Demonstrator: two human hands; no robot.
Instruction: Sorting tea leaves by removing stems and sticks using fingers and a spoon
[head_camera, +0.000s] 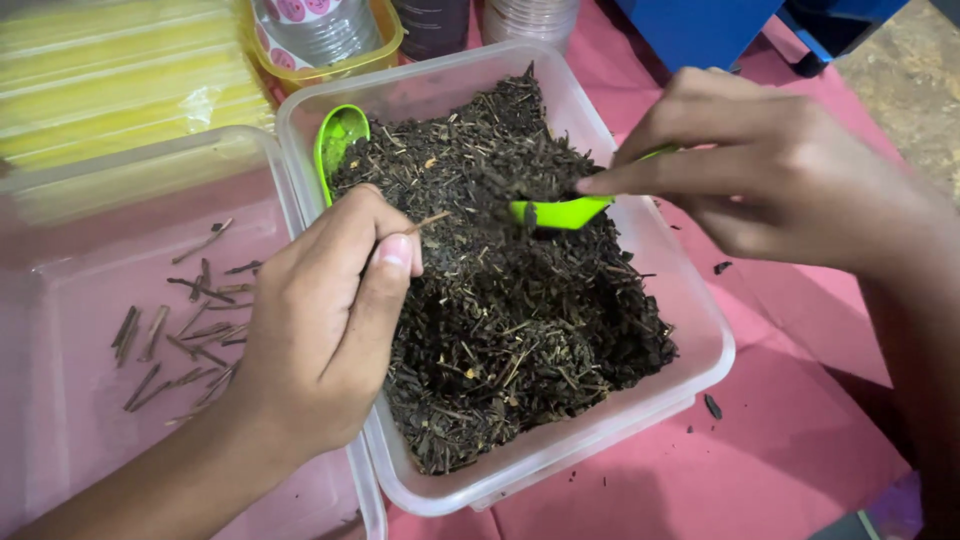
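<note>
Thin pale twig (432, 221) pinched between thumb and forefinger of left hand (325, 325), centre of frame, long axis pointing up-right over dried leaf mass (520, 320). Green scoop (560, 211) gripped in right hand (770, 170), just right of twig tip. Clear tub (690, 300) underneath; sorted sticks (185, 330) in left tray (60, 300).
</note>
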